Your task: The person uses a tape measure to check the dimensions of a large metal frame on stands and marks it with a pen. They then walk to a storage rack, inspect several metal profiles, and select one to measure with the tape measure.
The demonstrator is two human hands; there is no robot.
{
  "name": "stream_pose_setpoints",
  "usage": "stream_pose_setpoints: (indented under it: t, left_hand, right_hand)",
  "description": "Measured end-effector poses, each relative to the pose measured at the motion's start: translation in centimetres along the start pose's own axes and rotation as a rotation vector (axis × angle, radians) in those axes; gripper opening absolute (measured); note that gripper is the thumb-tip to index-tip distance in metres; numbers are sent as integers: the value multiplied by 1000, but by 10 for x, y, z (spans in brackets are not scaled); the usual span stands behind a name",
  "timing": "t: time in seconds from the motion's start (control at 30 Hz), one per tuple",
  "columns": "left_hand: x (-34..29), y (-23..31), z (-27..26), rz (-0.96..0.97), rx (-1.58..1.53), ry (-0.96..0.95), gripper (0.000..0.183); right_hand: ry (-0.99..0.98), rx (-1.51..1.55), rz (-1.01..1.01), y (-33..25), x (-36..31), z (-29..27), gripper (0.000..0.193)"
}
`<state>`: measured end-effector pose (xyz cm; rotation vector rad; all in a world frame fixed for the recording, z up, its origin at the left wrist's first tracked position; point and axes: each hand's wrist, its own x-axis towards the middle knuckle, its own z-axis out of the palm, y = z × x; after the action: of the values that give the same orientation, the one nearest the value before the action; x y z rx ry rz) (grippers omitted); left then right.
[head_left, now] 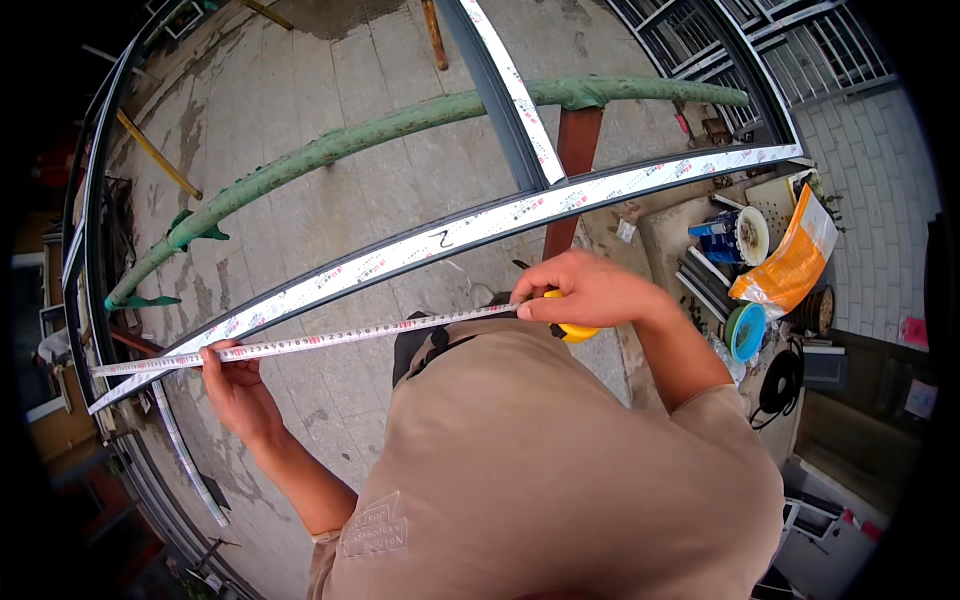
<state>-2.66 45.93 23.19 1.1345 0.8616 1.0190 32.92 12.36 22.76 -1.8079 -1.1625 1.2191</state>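
Observation:
My right hand (pixel 585 290) grips a yellow tape measure case (pixel 575 330) near the middle of the view. Its white tape blade (pixel 350 337) runs out to the left. My left hand (pixel 232 375) pinches the blade near its far end, beside the left end of a long dark metal frame bar (pixel 450 235) covered in white protective film. The blade lies stretched just below this bar and roughly parallel to it. My beige shirt fills the lower middle of the view.
A second film-covered bar (pixel 515 95) crosses the first one at the top. A green-coated pipe (pixel 330 150) lies beneath on grey paving slabs. At right sit an orange bag (pixel 790 265), a blue-and-white can (pixel 735 235), a teal tape roll (pixel 745 330) and black cable (pixel 780 385).

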Motion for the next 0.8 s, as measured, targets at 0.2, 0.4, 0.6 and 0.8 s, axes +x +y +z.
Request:
stream_pose_setpoints:
  t: [0.2, 0.4, 0.6, 0.8]
  left_hand:
    - [95, 57, -94, 82, -72, 375, 29]
    - [113, 32, -43, -107, -58, 195, 28]
    - [126, 30, -38, -231, 60, 134, 25]
    - [191, 47, -139, -126, 91, 441, 19]
  right_hand:
    - [-13, 189, 280, 29, -43, -79, 16]
    - [264, 109, 183, 14, -51, -71, 12]
    - [249, 62, 242, -29, -10, -66, 10]
    - [249, 81, 331, 8, -34, -141, 14]
